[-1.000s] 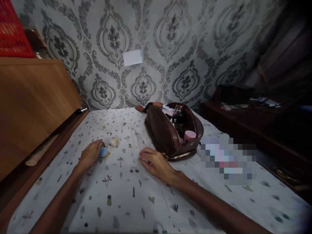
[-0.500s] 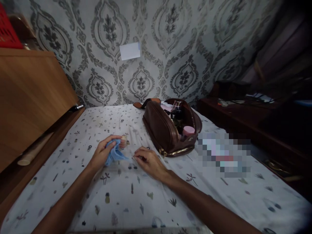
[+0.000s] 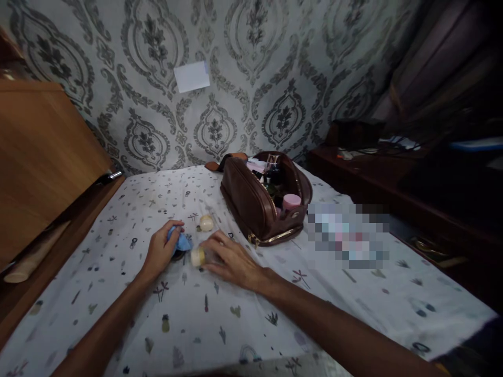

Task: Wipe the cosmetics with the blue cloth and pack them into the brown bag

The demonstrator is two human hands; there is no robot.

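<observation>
My left hand (image 3: 162, 250) is closed around a small blue cloth (image 3: 181, 242) on the patterned bed sheet (image 3: 243, 314). My right hand (image 3: 228, 257) lies over a small clear bottle with a cream cap (image 3: 197, 256), fingers curled on it. A small cream round object (image 3: 206, 223) lies just beyond both hands. An open brown leather toiletry bag (image 3: 259, 207) with several small containers, one with a pink lid (image 3: 291, 201), stands behind my right hand.
A wooden cabinet (image 3: 43, 157) rises on the left, a pale rolling pin-like rod (image 3: 31, 259) beside it. A dark wooden shelf (image 3: 393, 188) with clutter runs along the right. A blurred-out patch (image 3: 348, 235) lies right of the bag. Patterned wallpaper carries a white note (image 3: 192, 76).
My left hand lifted the blue cloth off the sheet and drew it toward the middle. My right hand slid left onto the small bottle. The camera view shifted right.
</observation>
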